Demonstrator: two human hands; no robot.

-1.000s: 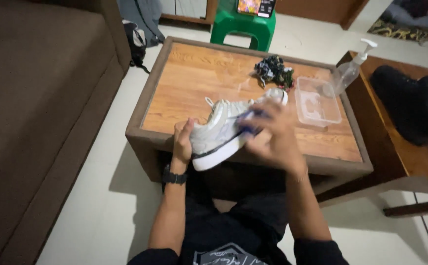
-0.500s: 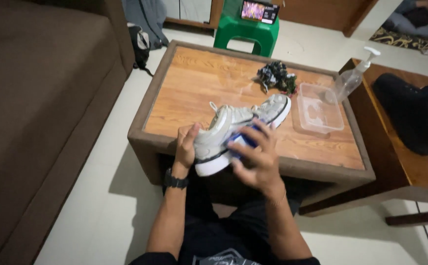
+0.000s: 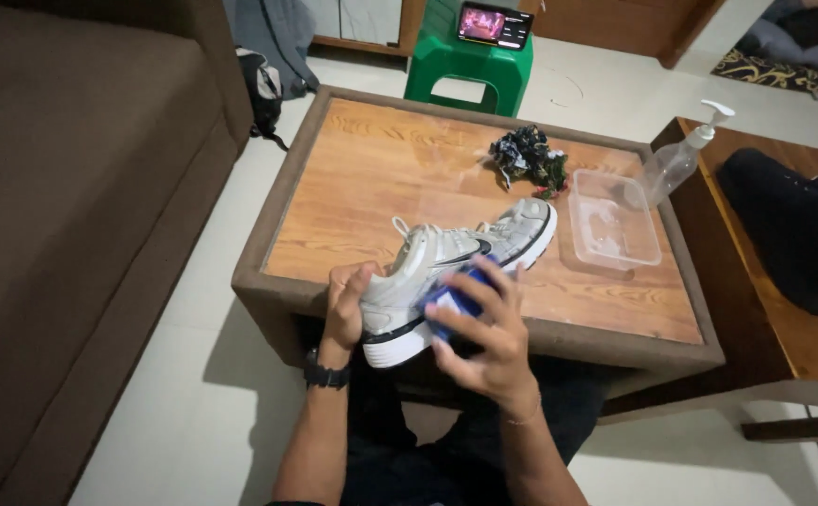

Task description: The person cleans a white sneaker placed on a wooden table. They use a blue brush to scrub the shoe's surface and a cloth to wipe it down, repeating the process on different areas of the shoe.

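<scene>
I see the left hand closed around the heel of the grey sneaker, propped on the near edge of the wooden table. Right hand clamps a blue pad against its side. Looks like mid-scrub; next stroke needs a steady heel hold.

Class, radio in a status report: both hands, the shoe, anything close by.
Left hand grips shoe at heel. Right hand presses blue brush to its side. Shoe over table edge; clear tub and pump bottle beyond the toe.
</scene>
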